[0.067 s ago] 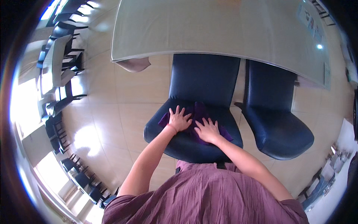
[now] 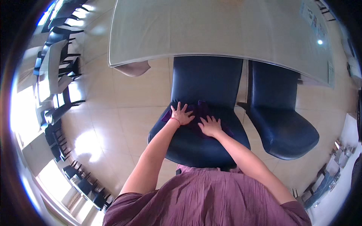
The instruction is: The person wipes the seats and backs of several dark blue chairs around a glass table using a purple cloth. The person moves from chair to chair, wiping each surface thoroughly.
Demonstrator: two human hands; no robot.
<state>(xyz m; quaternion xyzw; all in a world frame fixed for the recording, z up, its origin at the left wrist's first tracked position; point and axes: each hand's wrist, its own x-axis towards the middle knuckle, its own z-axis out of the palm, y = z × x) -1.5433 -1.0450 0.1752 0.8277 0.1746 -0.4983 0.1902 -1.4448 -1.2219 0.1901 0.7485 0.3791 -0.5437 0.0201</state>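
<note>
A dark purple cloth (image 2: 202, 107) lies spread and crumpled on the seat of a dark blue padded chair (image 2: 196, 152). My left hand (image 2: 182, 115) presses flat on the cloth's left part, fingers spread, with a thin red band at the wrist. Just to its right, my right hand (image 2: 210, 126) rests palm down on the same cloth, fingers also apart. Both palms cover part of the cloth, and neither hand grips it. The chair's backrest rises just beyond my fingers.
A large table (image 2: 211, 34) with a clear-edged cover stands beyond the chair. A second dark blue chair (image 2: 286, 132) is close on the right. Several chairs and a table (image 2: 52, 71) line the left side. Pale tiles (image 2: 135, 94) cover the floor.
Both hands and the cloth have slid slightly toward the backrest. The view has shifted a little.
</note>
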